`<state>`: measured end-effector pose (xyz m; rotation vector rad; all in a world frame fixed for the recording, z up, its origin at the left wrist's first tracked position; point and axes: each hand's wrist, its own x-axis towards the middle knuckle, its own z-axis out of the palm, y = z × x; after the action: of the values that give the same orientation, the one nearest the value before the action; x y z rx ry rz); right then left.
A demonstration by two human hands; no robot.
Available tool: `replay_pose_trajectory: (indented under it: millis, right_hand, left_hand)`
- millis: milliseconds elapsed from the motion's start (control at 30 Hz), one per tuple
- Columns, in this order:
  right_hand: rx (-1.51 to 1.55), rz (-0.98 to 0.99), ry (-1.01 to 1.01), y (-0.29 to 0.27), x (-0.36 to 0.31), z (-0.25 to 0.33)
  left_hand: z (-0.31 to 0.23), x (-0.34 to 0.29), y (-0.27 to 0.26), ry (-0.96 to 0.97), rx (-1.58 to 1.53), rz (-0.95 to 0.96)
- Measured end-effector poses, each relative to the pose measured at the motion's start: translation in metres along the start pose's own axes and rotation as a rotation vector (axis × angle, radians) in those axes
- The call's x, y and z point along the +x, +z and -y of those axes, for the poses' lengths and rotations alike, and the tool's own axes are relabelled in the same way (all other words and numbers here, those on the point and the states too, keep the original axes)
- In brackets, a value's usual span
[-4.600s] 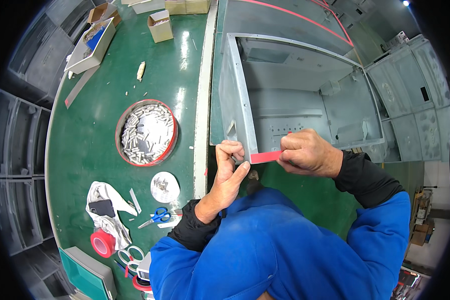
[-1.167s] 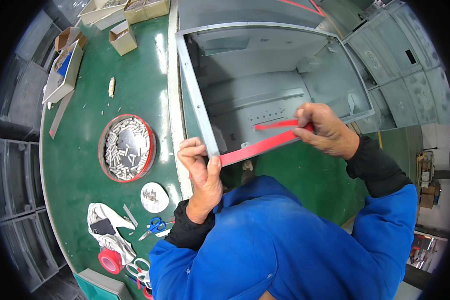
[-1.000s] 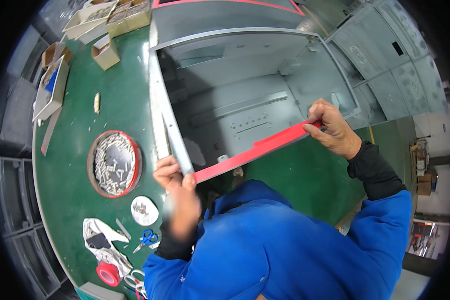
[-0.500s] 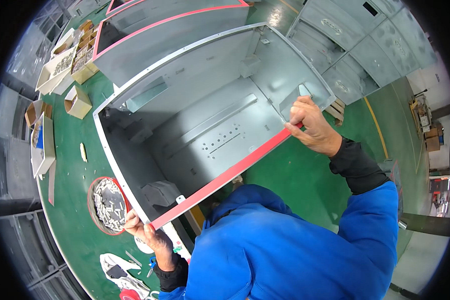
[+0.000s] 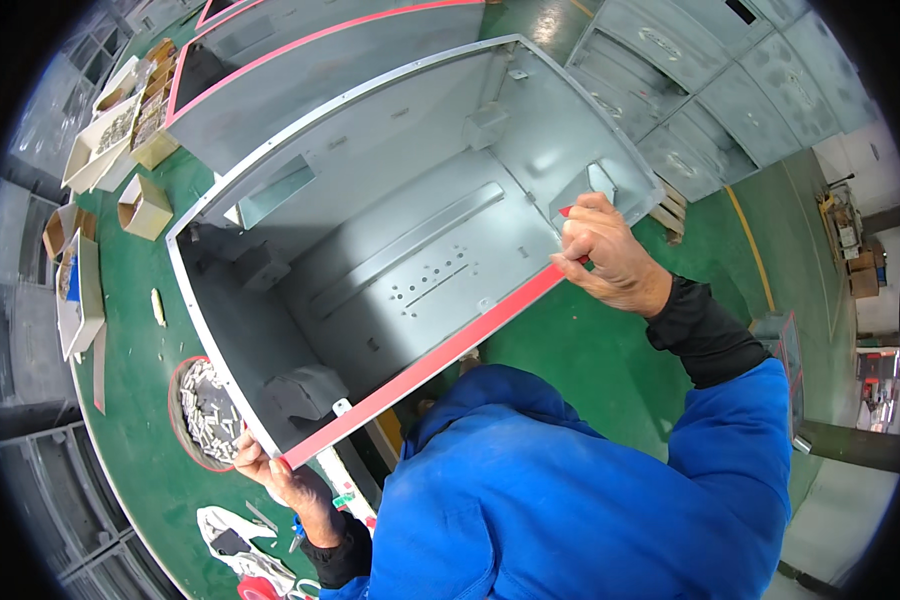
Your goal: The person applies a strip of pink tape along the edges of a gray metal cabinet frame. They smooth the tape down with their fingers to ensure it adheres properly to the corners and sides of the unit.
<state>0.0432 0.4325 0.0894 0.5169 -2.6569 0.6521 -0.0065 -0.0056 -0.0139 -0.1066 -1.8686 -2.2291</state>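
Note:
A large grey sheet-metal cabinet (image 5: pixel 440 230) lies in front of me, its open side up. Along its near edge runs a red tape strip (image 5: pixel 420 376). At the strip's right end, my right hand (image 5: pixel 610 258) is closed in a pinch on the tape, and a small red end pokes out above the fingers. My left hand (image 5: pixel 288 492) grips the near left corner, thumb on the tape's other end and fingers curled around the metal edge. Inside the cabinet are a raised rail, a row of holes and several brackets.
A round red-rimmed tub (image 5: pixel 208 410) of small white pieces stands left of the cabinet on a green table. White gloves with a phone (image 5: pixel 232 542) and a red tape roll (image 5: pixel 257 588) lie nearer. Beyond stand another red-edged cabinet (image 5: pixel 320 75) and several parts boxes (image 5: pixel 100 145).
The cabinet and both hands sit slightly further left in the picture. My right hand has turned a little, and a red tape end now shows above its fingers.

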Motion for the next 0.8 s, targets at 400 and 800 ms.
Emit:
replay_pose_trajectory:
  millis: [400,800]
  right_hand:
    - [-0.431,0.090,0.117,-0.041,-0.008,-0.009]
    - [0.454,-0.119,0.533,-0.084,-0.071,-0.087]
  left_hand:
    - [-0.006,0.001,0.009,-0.009,-0.051,0.039]
    - [-0.020,-0.011,0.022,-0.102,-0.072,-0.114]
